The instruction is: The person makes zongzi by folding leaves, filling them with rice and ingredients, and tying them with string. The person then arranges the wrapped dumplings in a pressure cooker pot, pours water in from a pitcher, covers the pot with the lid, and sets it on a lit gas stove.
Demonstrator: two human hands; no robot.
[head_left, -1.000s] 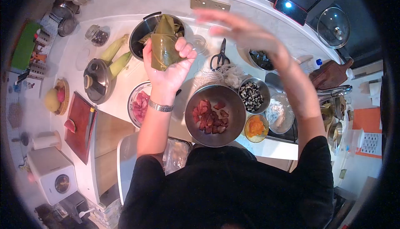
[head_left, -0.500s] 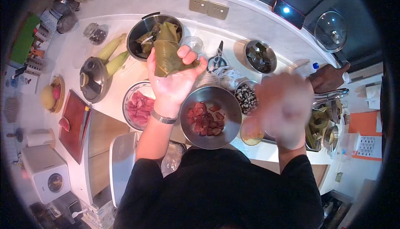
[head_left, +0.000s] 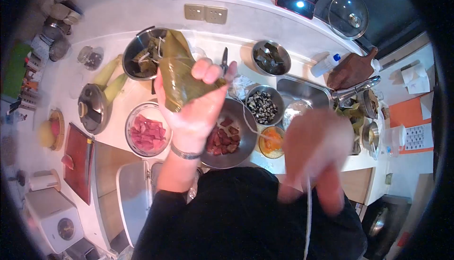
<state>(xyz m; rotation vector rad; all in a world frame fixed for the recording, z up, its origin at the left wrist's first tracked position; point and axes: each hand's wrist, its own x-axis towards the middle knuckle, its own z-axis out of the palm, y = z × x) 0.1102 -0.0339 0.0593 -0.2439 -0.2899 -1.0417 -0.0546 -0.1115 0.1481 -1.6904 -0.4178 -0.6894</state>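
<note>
My left hand point(head_left: 196, 113) is raised over the counter, its fingers wrapped round a folded green leaf parcel point(head_left: 177, 78). Lower right, my right hand point(head_left: 319, 151) is smeared by motion, and a white string point(head_left: 309, 217) hangs down from it. A further length of string runs from near the parcel towards my right hand, over the steel bowl of dark red meat point(head_left: 223, 139). Beside that bowl are a bowl of black and white pieces point(head_left: 261, 107) and a small glass bowl of orange yolks point(head_left: 271, 143).
Around the work area are a plate of pink meat point(head_left: 147, 131), a pot with wrapped leaves point(head_left: 142, 56), a bowl of dark pieces point(head_left: 271, 57), scissors point(head_left: 225, 59), a sink point(head_left: 302, 90), a lidded pot point(head_left: 92, 108) and a red cutting board point(head_left: 78, 165).
My right hand has come down from above the counter to the lower right, and string now shows trailing from it. My left hand still grips the parcel. The whole view has shifted.
</note>
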